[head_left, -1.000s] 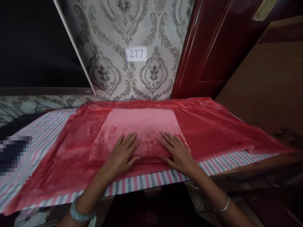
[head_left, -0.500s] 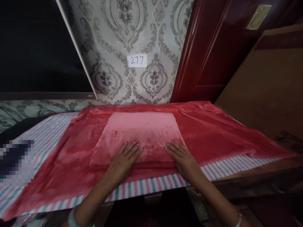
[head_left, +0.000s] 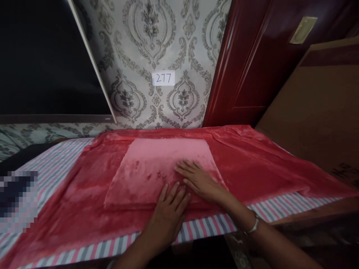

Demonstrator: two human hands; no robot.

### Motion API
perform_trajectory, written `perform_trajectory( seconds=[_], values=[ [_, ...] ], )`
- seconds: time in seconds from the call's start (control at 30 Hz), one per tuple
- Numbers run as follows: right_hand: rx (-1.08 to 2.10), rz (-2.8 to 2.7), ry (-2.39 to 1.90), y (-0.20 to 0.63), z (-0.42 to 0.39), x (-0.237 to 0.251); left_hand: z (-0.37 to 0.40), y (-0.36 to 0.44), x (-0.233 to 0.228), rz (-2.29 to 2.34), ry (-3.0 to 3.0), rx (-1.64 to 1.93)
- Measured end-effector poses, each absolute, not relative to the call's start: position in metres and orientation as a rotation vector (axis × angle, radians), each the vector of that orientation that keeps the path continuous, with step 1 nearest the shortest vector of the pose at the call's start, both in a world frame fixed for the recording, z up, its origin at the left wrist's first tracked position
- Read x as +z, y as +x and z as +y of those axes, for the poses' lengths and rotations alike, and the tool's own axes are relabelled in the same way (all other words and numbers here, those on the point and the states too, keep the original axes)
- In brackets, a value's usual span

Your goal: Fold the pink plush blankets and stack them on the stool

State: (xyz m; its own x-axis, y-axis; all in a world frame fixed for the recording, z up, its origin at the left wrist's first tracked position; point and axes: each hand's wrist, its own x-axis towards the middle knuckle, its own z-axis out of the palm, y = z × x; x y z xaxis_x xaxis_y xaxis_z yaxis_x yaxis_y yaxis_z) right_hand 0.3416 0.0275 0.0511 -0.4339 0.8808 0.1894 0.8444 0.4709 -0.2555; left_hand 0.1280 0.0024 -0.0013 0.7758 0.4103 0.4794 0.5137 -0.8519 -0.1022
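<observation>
- Our folded pink cloth (head_left: 162,170) lies in the middle of the frame on the wide red blanket (head_left: 252,164), its near edge close to the front of the surface.
- A second ago both hands lay apart on that near edge; now they have drawn together at the lower centre.
- Our right hand (head_left: 200,179) has slid up and inward and lies flat, fingers spread, on the right half of the folded cloth.
- Our left hand (head_left: 169,209) has shifted right and sits flat, fingers slightly apart, on the near edge just below the right hand, nearly touching it.
- We judge this as smoothing the fold; the cloth itself has not moved.
- Beneath the blanket a striped sheet (head_left: 56,164) shows at left and along the front.
- On the patterned wall (head_left: 134,56) above, a paper label (head_left: 163,78) reads 277; a dark red door (head_left: 252,56) stands upper right.
</observation>
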Motion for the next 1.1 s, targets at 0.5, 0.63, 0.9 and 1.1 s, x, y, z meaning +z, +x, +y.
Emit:
perform_trajectory(
  seconds=[0.5,0.63,0.9,1.1],
  values=[
    [0.049,-2.122,-2.018,0.398,0.071,0.02,0.005,0.125,-0.007,-0.675,-2.662,-0.7],
    [0.12,-2.037,-2.102,0.413,0.07,0.025,0.006,0.126,-0.011,-0.683,-2.645,-0.733],
    [-0.064,-2.08,-1.974,0.365,0.025,0.052,0.003,0.127,-0.006,-0.725,-2.741,-0.717],
    [-0.094,-2.149,-1.947,0.34,-0.003,0.019,-0.001,0.129,-0.002,-0.759,-2.778,-0.661]
  ],
)
